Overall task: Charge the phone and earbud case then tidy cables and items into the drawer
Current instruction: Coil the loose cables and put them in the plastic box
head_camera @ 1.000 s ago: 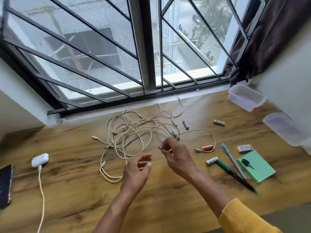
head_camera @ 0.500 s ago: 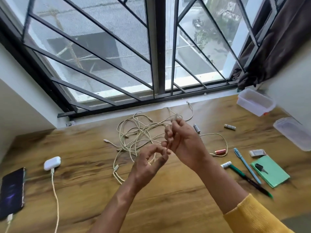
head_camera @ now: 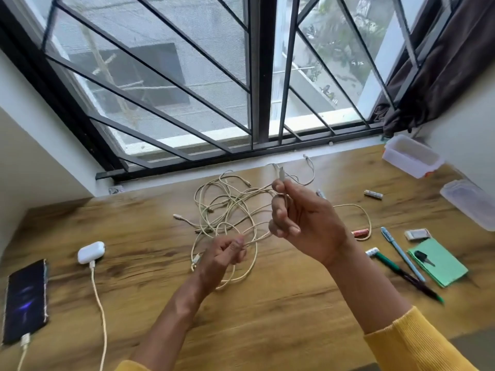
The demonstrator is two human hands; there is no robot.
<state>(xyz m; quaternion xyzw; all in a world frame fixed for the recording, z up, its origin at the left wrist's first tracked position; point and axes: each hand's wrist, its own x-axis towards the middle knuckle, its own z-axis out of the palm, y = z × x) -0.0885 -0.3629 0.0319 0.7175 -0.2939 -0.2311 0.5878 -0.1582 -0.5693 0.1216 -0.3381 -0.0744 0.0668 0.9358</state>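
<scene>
Head view: your right hand (head_camera: 305,223), centre frame, is raised above the table (head_camera: 267,317) with fingers curled round one cable end, the plug (head_camera: 281,174) poking up above the thumb. Your left hand (head_camera: 222,253), lower and just left of it, pinches the same strand between thumb and fingertips. The strand runs between the two hands and back into the tangle (head_camera: 227,210) lying on the wood just behind them.

At lower left the phone (head_camera: 25,301) has a cable in its bottom edge, and the earbud case (head_camera: 91,252) beside it is plugged in too, so charging looks done; tidying is what remains. No drawer is in view.

The cable is light, thin and limp, so it will likely drag neighbouring loops along and snag at the plugs. Hold it by the stiff plug end, as you do now, and feed the strand through the other hand rather than yanking it.

At right lie batteries (head_camera: 373,194), pens (head_camera: 401,253), a green pad (head_camera: 439,263) with a key (head_camera: 423,257) on it, and two clear tubs (head_camera: 411,156).
</scene>
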